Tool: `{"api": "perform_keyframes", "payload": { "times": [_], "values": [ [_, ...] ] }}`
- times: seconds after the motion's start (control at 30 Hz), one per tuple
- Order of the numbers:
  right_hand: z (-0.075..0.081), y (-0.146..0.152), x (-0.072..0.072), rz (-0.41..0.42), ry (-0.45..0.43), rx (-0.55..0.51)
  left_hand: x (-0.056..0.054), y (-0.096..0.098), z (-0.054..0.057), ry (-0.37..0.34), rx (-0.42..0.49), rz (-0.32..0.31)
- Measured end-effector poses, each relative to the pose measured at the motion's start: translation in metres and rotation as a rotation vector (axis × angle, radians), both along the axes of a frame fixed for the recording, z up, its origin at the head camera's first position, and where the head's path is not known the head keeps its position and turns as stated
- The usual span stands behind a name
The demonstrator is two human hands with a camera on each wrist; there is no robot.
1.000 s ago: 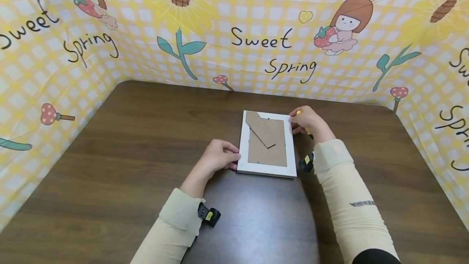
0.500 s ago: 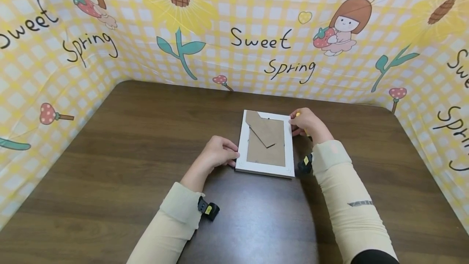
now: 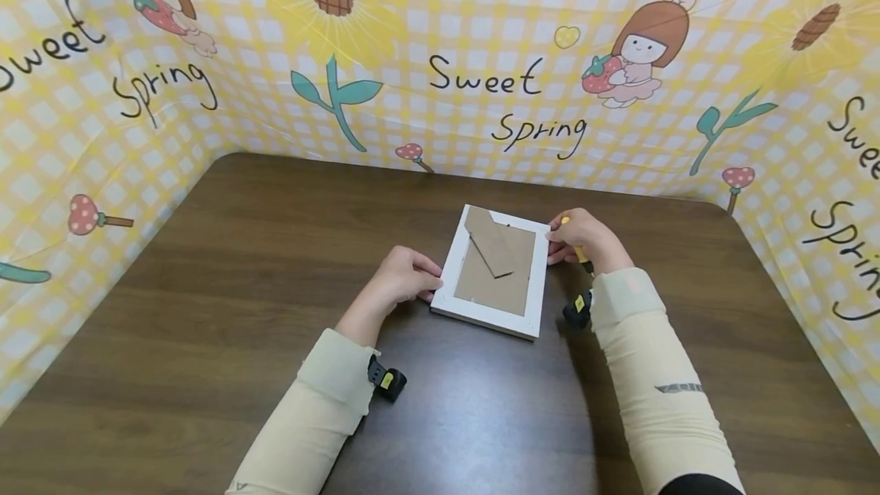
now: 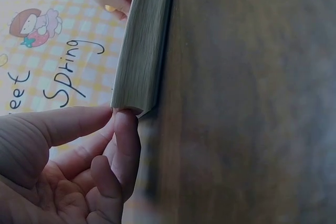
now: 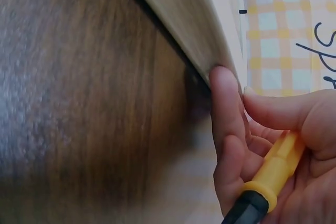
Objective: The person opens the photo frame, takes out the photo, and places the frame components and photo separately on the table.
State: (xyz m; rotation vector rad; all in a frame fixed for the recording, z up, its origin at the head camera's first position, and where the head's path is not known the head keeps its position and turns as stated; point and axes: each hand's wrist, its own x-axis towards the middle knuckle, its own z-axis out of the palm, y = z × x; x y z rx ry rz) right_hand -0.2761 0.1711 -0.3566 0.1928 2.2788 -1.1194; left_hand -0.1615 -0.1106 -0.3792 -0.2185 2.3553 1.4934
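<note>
A white picture frame lies back side up on the table, turned slightly clockwise in the head view. Its brown backing board carries a folded-down stand. My left hand pinches the frame's left edge between thumb and fingers, near the lower corner. At the upper right corner, my right hand pinches the opposite edge. Tucked in the right palm is a tool with a yellow handle and a black end; its far end is hidden by the hand. The left wrist view shows the frame's wood-grained side close up.
The dark brown wooden table spreads around the frame. A yellow-checked cloth printed with flowers and "Sweet Spring" stands as a wall at the back and both sides. Black wrist cameras sit at the cuffs of both cream sleeves.
The frame has turned clockwise, its near end swinging left and its far end right. My left hand has moved a little up and left with its edge; the right hand has shifted slightly down.
</note>
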Motion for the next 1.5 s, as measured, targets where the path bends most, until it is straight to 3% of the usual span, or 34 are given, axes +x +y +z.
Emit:
{"api": "perform_keyframes", "payload": {
  "times": [0.57,0.8,1.5],
  "values": [
    [-0.003,0.016,0.004,0.034,-0.057,-0.094,-0.013,-0.006,0.002,-0.013,-0.076,0.001],
    [-0.004,0.017,0.009,-0.013,-0.056,-0.075,-0.019,-0.007,0.003,-0.017,-0.093,-0.009],
    [-0.005,0.018,0.026,0.019,-0.007,-0.025,-0.038,-0.006,0.004,-0.035,-0.135,-0.011]
  ]
}}
